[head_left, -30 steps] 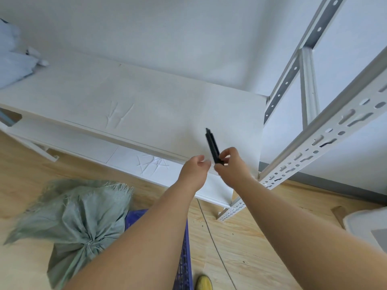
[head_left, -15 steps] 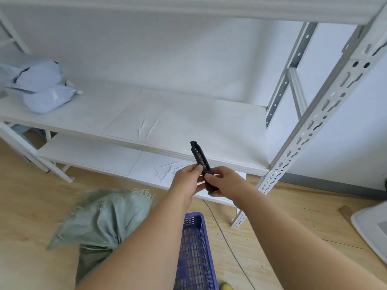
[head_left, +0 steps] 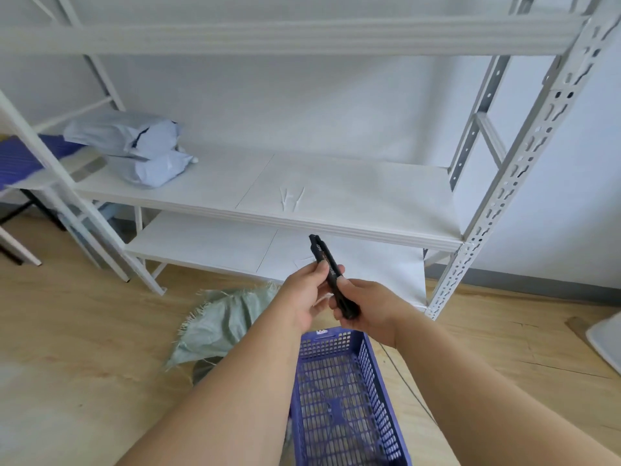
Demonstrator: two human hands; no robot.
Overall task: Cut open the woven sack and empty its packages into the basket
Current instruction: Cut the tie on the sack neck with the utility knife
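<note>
A black utility knife (head_left: pixel 324 260) points up and away in front of me. My right hand (head_left: pixel 364 306) grips its lower end. My left hand (head_left: pixel 304 294) pinches its middle with thumb and fingertips. Below my hands stands a purple perforated basket (head_left: pixel 364 375) on the wooden floor; nothing shows inside it. The green woven sack (head_left: pixel 221 322) lies on the floor left of the basket, its frayed edge up, partly hidden behind my left forearm.
A white metal shelving rack (head_left: pixel 336 227) stands ahead, its slotted upright (head_left: pixel 524 163) at the right. Two light blue mailer bags (head_left: pixel 144 153) lie on the middle shelf at the left. A purple object (head_left: pixel 20 156) sits at the far left, a white item (head_left: pixel 605 341) at the right edge.
My view has tilted up and back, revealing more of the rack and the basket. My hands with the knife have come down from the shelf, and my left hand has taken hold of it.
</note>
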